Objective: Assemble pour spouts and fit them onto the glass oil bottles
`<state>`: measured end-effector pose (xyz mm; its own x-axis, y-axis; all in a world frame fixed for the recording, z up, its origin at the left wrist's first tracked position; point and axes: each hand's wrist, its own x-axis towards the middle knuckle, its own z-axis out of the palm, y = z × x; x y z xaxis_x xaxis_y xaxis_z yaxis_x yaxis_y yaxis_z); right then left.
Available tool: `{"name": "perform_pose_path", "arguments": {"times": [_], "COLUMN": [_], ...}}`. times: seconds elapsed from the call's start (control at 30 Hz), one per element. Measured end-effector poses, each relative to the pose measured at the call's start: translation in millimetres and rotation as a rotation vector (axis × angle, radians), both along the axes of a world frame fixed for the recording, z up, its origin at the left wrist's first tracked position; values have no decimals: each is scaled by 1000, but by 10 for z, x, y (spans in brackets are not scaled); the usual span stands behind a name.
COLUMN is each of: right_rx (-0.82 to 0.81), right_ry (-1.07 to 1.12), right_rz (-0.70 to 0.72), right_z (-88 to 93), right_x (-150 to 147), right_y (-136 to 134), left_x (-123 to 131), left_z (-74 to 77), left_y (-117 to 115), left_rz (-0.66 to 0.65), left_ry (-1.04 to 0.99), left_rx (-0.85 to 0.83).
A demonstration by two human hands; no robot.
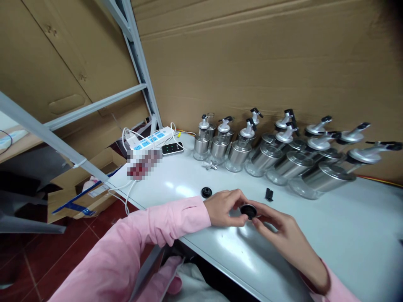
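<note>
Between my two hands, above the front of the table, is a round black cap with a silver rim point(248, 211). My left hand point(225, 207) grips it from the left with thumb and fingers. From the right, the fingertips and thumb of my right hand point(278, 230) pinch its other side. A second round black part point(206, 192) lies on the table just beyond my left wrist. Past my right hand sits a small black plastic piece point(269, 194). A small silver spout piece point(210, 165) rests near the bottles.
Glass bottles with steel sleeves and silver pour spouts, such as this bottle point(237, 155), stand along the cardboard wall point(267, 54). A power strip point(154, 140) and a black-faced device point(173, 148) are at the table's left end. A metal frame post point(141, 63) rises there.
</note>
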<state>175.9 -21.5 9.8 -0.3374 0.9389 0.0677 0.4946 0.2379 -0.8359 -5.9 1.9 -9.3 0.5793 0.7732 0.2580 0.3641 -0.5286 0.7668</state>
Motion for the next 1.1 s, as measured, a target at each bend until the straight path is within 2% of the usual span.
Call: {"name": "perform_pose_path", "arguments": {"times": [0.2,0.47,0.63,0.73,0.97,1.1], "right_rx": [-5,23,51,58,98,107], "right_ry": [17,13,-13,-22,-55,21], "right_rz": [5,50,112,130,104,6], "right_z": [5,35,25,13,40,15], "right_x": [4,2,-6,-5,-31,-22], "right_y": [-4,-21,-35,-50,-71,-36], "left_x": [6,8,19,22,17,15], "left_z": [11,25,20,-4,23,9], "left_y": [-3,-25,-48,-56,-67,-29], "left_rz": [26,-25,-40,-59,-76,-22], "left_ry": [41,-73,-71,-114,-115,-196], "left_rx": [40,-95,-183,-191,-201,-137]}}
